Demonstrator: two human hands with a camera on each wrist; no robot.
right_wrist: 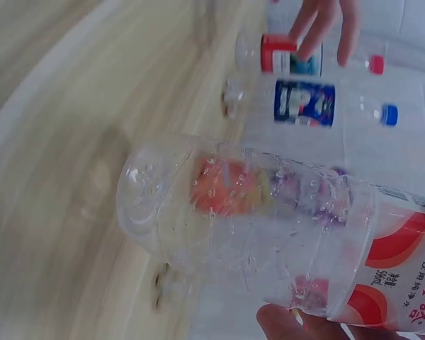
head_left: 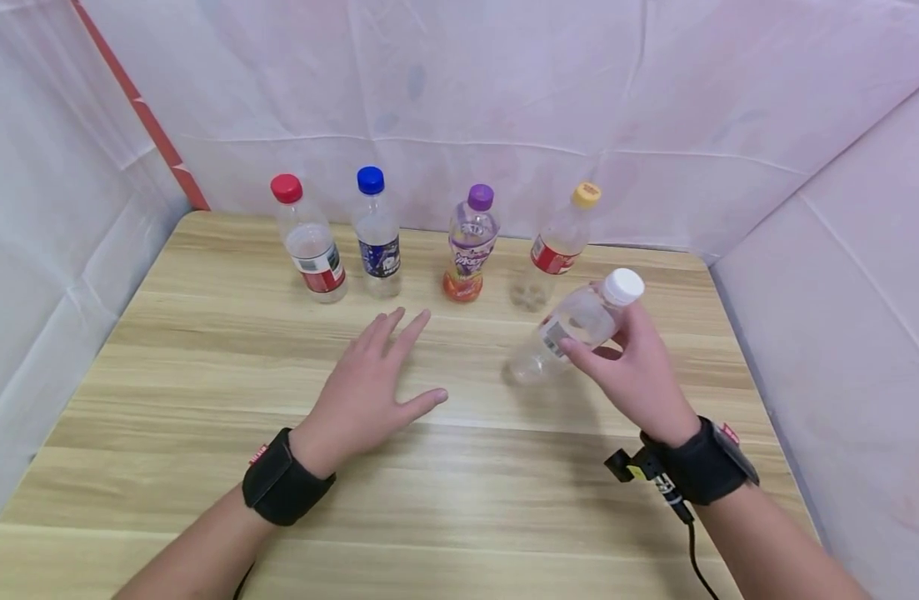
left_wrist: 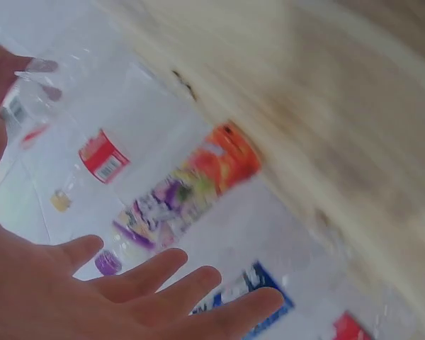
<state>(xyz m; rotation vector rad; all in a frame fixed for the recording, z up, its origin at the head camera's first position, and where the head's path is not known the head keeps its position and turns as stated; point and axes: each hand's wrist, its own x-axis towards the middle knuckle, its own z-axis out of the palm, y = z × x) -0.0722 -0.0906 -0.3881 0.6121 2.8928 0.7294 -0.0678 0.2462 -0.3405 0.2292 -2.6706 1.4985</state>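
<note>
My right hand (head_left: 642,375) grips a clear plastic bottle (head_left: 575,321) with a white cap, thumb on one side and fingers on the other. The bottle leans, its cap toward the upper right and its base low over the tabletop. In the right wrist view the bottle's red-and-white label (right_wrist: 397,269) shows close up, with droplets inside the clear wall. My left hand (head_left: 362,387) hovers over the table left of centre, fingers spread and holding nothing. Beyond its fingertips stand a blue-capped bottle (head_left: 378,237) and a purple-capped bottle (head_left: 470,246) with a fruit label.
A red-capped bottle (head_left: 314,242) stands at the back left of the wooden table (head_left: 429,500). Behind the held bottle is a yellow-capped bottle (head_left: 555,250) with a red label. Pale sheeting (head_left: 504,83) hangs along the back and both sides.
</note>
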